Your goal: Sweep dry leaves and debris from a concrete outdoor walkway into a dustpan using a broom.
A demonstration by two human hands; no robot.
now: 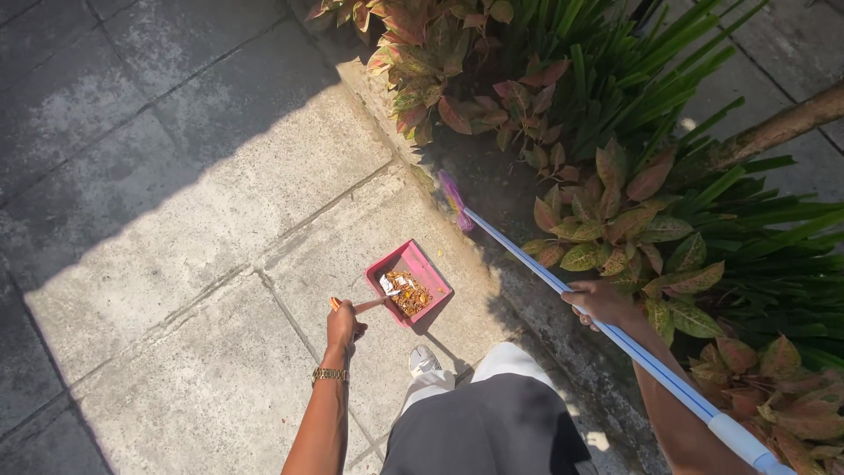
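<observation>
1. Pink plastic marked the dustpan (410, 283), which sat tilted on the paving (176, 220) just ahead of a white shoe (424, 359), its tray holding dry leaf litter (410, 293) and a scrap of pale paper.
2. The left hand (342, 326), a gold watch (329, 376) at its wrist, was closed around the dustpan's handle (360, 307), keeping the tray's open edge toward the kerb.
3. The right hand (600, 303) was wrapped around the broom (563, 286) partway down its blue-and-white shaft; the hands were well apart, each clamped on its own tool.
4. The broom's purple head (454, 200) lay at the kerb edge, just beside the planted bed (615, 158) of red-green and strappy green leaves, and apart from the dustpan.
5. Doing this sweep well seemed to call for the dustpan's lip to lie flat on the paving, so that litter would slide in, not under.
6. Short, light strokes from the kerb toward the tray looked wiser than long ones, since dry leaves scatter easily.
7. Keeping the tray level appeared to matter too: it was already part full, and a steeper tilt could have spilled it.
8. A grip lower on the shaft would probably have given finer control of the head.
</observation>
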